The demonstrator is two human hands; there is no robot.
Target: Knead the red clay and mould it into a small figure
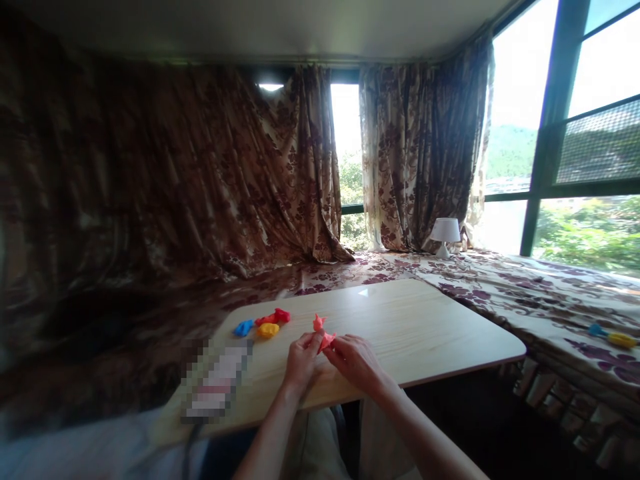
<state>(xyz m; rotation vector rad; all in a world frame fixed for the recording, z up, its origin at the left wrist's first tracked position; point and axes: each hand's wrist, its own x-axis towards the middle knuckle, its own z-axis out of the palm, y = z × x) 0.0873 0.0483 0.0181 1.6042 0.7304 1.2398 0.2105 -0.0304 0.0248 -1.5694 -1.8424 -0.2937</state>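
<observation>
Between my hands, over the near part of the table, is a small salmon-pink piece (pixel 327 341). It looks soft and has pointed tips, one part standing up above my left fingers; its exact kind is unclear. My left hand (pixel 301 360) pinches its left side between thumb and fingers. From the right, my right hand (pixel 357 360) pinches the other side, fingertips closed on its edge. To the left of my hands lie a blue lump (pixel 244 327), a yellow lump (pixel 268 330) and a red lump (pixel 280 316), close together on the tabletop.
The light wooden table (pixel 430 327) has rounded corners. A blurred-out flat object (pixel 217 383) lies on its left side with a dark cable. Beyond are a floral-covered surface (pixel 480 283), a white lamp (pixel 445 230), patterned curtains (pixel 280 180) and blue and yellow items (pixel 620 340) at right.
</observation>
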